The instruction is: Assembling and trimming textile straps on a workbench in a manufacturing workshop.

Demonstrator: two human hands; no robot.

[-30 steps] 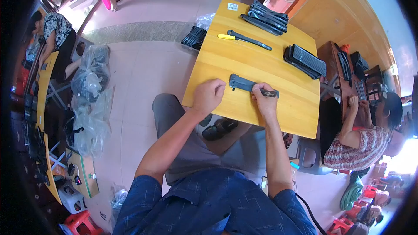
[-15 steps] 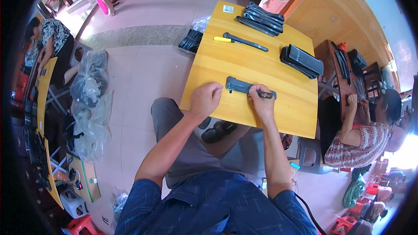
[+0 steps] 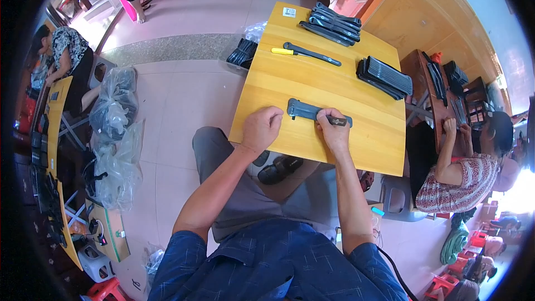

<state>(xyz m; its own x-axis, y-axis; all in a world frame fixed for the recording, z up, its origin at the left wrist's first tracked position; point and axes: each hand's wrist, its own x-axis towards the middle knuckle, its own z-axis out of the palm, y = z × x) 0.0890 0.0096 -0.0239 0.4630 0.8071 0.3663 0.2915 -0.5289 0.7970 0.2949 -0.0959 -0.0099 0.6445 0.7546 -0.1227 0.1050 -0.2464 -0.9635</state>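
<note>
A dark grey, flat strap-like piece (image 3: 304, 109) lies lengthwise across the near part of the yellow wooden table (image 3: 267, 86). My right hand (image 3: 332, 131) is closed at its right end, pinching a short black strap end (image 3: 336, 121) that sticks out past the fingers. My left hand (image 3: 261, 129) is curled into a loose fist over the table's left edge, just left of the strap and apart from it. What its fingers hold, if anything, is hidden. Farther up the table lies another black strap (image 3: 320, 56) beside a yellow-handled tool (image 3: 282, 51).
Black straps are piled (image 3: 334, 24) at the table's far edge, and a stack of folded ones (image 3: 385, 77) lies to the right. A bin of black straps (image 3: 241, 53) stands beyond the left edge. A person (image 3: 460, 181) works at a table on the right; another (image 3: 69, 50) sits far left.
Both hands keep the same pose and grip. The whole view has shifted very slightly; the strap stays in its place on the table.
</note>
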